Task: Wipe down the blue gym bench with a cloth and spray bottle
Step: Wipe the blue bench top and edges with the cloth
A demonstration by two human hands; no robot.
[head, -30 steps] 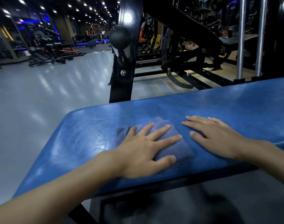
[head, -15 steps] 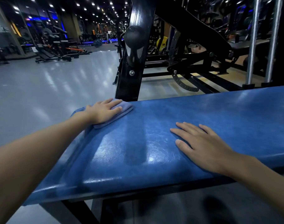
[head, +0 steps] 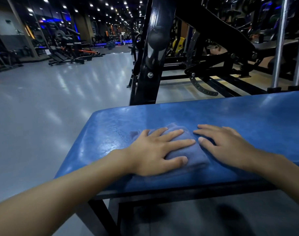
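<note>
The blue gym bench (head: 213, 114) spans the lower right of the head view, its padded top shiny and wet with droplets near its left end. A folded blue cloth (head: 193, 155) lies on the pad near the front edge. My left hand (head: 155, 150) presses flat on the cloth, fingers spread and pointing right. My right hand (head: 225, 145) rests flat on the bare pad just right of the cloth, fingertips close to my left hand's. No spray bottle is in view.
A black steel upright (head: 150, 65) of a rack stands right behind the bench's far left corner. More black machine frames (head: 218, 53) and chrome posts (head: 279, 41) fill the back right. Grey glossy floor (head: 51, 108) stretches left; the bench's black legs (head: 102, 217) are below.
My left hand has slid the cloth from the bench's far left corner back toward me and to the right, ending beside my right hand. My right hand has stayed flat on the pad.
</note>
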